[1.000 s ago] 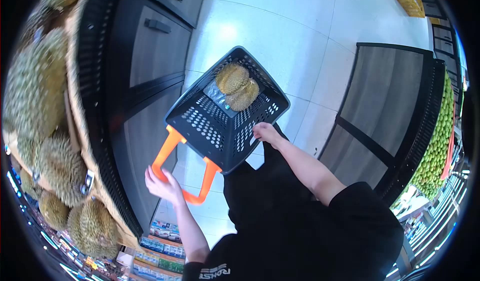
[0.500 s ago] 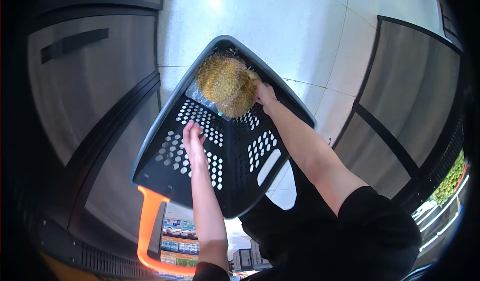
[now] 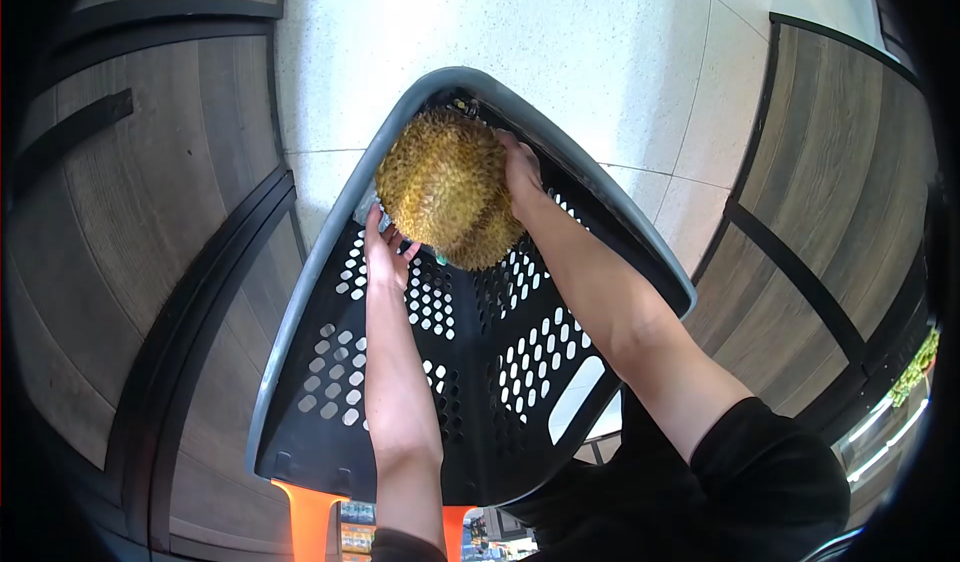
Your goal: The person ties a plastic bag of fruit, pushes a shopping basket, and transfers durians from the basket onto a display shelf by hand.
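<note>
A large spiky yellow-brown durian [image 3: 445, 182] sits at the far end of a black shopping basket [image 3: 480, 382] with a grey rim. My right hand [image 3: 521, 170] grips the fruit's right side, its fingertips partly hidden at the edge. On the lower left, my left hand [image 3: 384, 254] is at the durian's edge with fingers spread. Whether its fingertips touch the spikes is hard to tell. Clear plastic packaging [image 3: 368, 209] shows partly beneath the fruit, mostly covered.
An orange handle [image 3: 308, 517] hangs at the basket's near end. Wood-panelled display stands [image 3: 180, 162] rise on the left, with similar wood panels [image 3: 830, 162] on the right. Pale floor tiles [image 3: 480, 22] lie beyond the basket. Shelves with goods show at the bottom.
My left hand has moved forward from above the basket's perforated side to the durian's lower left. The basket appears larger, and the durian has turned slightly. My right hand stays on it.
</note>
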The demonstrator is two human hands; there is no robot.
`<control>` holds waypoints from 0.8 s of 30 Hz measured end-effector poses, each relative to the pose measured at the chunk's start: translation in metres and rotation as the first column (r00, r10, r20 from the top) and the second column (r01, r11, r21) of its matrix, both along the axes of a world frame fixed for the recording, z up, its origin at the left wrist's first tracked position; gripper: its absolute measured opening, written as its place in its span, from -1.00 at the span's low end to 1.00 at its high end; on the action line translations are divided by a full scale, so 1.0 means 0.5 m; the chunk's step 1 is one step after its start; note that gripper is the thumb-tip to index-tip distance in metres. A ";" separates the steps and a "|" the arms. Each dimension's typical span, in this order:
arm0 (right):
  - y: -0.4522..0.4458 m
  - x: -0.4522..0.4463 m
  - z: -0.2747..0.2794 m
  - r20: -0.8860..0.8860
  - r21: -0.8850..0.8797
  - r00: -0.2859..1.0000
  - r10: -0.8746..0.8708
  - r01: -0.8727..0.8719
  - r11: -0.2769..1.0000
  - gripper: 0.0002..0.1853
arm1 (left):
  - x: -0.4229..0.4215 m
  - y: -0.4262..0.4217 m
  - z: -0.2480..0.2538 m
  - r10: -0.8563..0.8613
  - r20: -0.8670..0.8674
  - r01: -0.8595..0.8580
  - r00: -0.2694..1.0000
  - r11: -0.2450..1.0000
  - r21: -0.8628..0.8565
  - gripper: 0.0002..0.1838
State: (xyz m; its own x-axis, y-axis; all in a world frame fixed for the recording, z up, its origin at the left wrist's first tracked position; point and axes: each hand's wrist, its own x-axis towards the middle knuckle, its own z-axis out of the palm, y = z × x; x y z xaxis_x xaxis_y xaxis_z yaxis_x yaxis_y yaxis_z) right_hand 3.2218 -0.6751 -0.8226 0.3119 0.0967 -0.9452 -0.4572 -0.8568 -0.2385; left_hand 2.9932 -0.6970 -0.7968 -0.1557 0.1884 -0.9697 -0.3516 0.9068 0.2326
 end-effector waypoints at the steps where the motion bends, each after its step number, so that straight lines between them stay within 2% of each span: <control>1: 0.007 -0.002 0.002 -0.006 -0.012 1.000 -0.011 0.011 1.000 -0.38 | 0.006 0.008 -0.003 -0.002 0.002 0.002 1.000 1.000 0.002 -0.20; 5: 0.023 0.000 0.012 -0.065 -0.043 0.997 -0.045 0.042 0.998 -0.41 | 0.013 0.021 -0.021 -0.025 0.015 0.025 1.000 1.000 -0.010 -0.25; 8: 0.018 0.002 0.010 -0.111 0.077 0.994 -0.022 0.031 0.997 -0.42 | 0.013 0.019 -0.028 -0.004 0.008 0.005 1.000 0.999 -0.033 -0.27; 9: 0.007 0.001 0.001 -0.127 0.081 0.992 -0.016 0.027 0.996 -0.42 | 0.010 0.016 -0.035 0.002 0.037 0.000 0.999 0.999 -0.037 -0.35; 10: -0.016 0.000 -0.039 -0.131 0.099 0.991 -0.027 0.040 0.994 -0.42 | 0.008 0.014 -0.038 0.007 0.066 -0.004 0.998 0.999 -0.041 -0.43; 12: -0.061 0.003 -0.132 -0.121 0.138 0.992 -0.042 0.058 0.989 -0.42 | 0.011 0.019 -0.039 0.023 0.080 -0.019 0.997 0.999 -0.043 -0.44; 13: -0.117 0.001 -0.248 -0.096 0.208 0.993 -0.067 0.086 0.974 -0.43 | 0.014 0.020 -0.038 0.042 0.093 -0.038 0.995 0.998 -0.045 -0.44; 15: -0.289 -0.004 -0.575 -0.114 0.480 0.975 -0.189 0.221 0.849 -0.43 | 0.021 0.025 -0.038 0.064 0.121 -0.060 0.991 0.998 -0.034 -0.45; 16: -0.290 -0.004 -0.582 -0.181 0.472 0.949 -0.257 0.313 0.824 -0.43 | 0.022 0.027 -0.038 0.087 0.149 -0.085 0.985 0.996 -0.023 -0.46; 17: -0.288 -0.005 -0.584 -0.244 0.456 0.914 -0.324 0.403 0.794 -0.43 | 0.020 0.025 -0.042 0.087 0.147 -0.084 0.985 0.996 -0.023 -0.46; 18: -0.202 0.002 -0.446 -0.184 0.339 0.962 -0.202 0.255 0.906 -0.44 | 0.018 0.023 -0.047 0.102 0.177 -0.101 0.979 0.995 -0.012 -0.47; 19: -0.092 0.008 -0.243 -0.185 0.175 0.980 -0.075 0.108 0.979 -0.44 | 0.017 0.021 -0.051 0.116 0.207 -0.118 0.971 0.993 -0.002 -0.47; 20: -0.042 0.010 -0.154 -0.214 0.123 0.976 -0.038 0.066 0.990 -0.44 | 0.017 0.021 -0.050 0.116 0.206 -0.118 0.972 0.993 -0.001 -0.47; 24: 0.023 0.017 -0.050 -0.274 0.064 0.961 0.023 -0.005 0.998 -0.45 | 0.021 0.033 -0.047 0.129 0.194 -0.128 0.972 0.992 -0.017 -0.47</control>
State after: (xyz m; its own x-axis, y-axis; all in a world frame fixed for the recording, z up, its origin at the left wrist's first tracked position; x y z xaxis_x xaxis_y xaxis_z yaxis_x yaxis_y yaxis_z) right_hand 3.2304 -0.6637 -0.8475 0.0391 0.1601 -0.9863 -0.5006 -0.8511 -0.1580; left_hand 3.0034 -0.6806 -0.8203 0.0136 0.1746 -0.9846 -0.5037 0.8518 0.1441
